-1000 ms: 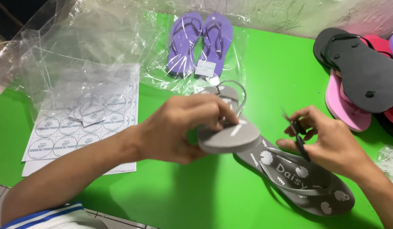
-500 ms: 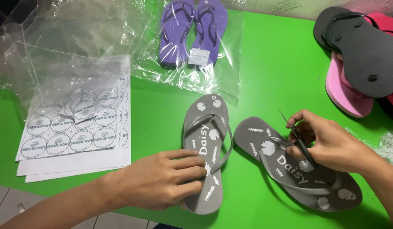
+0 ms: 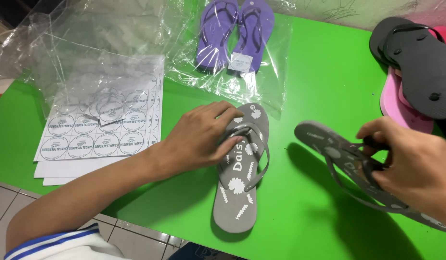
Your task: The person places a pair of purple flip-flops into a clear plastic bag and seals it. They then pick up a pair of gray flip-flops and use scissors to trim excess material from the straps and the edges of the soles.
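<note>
A grey flip-flop with white flower prints (image 3: 240, 185) lies flat on the green table (image 3: 324, 72). My left hand (image 3: 203, 137) rests on its toe end, fingers spread over the strap. My right hand (image 3: 413, 163) grips the strap of a second grey flip-flop (image 3: 329, 149) and holds it tilted, toe end raised above the table. The heel end of that one is partly hidden behind my hand.
A purple pair of flip-flops in a clear bag (image 3: 235, 33) lies at the back. Sheets of round stickers (image 3: 95, 135) and loose clear bags (image 3: 78, 53) are on the left. Black (image 3: 422, 62) and pink flip-flops (image 3: 398, 108) are stacked at the right edge.
My left hand slid from the heel to the toe end of the flat flip-flop. My right hand lifted the other flip-flop off the table and tilted it.
</note>
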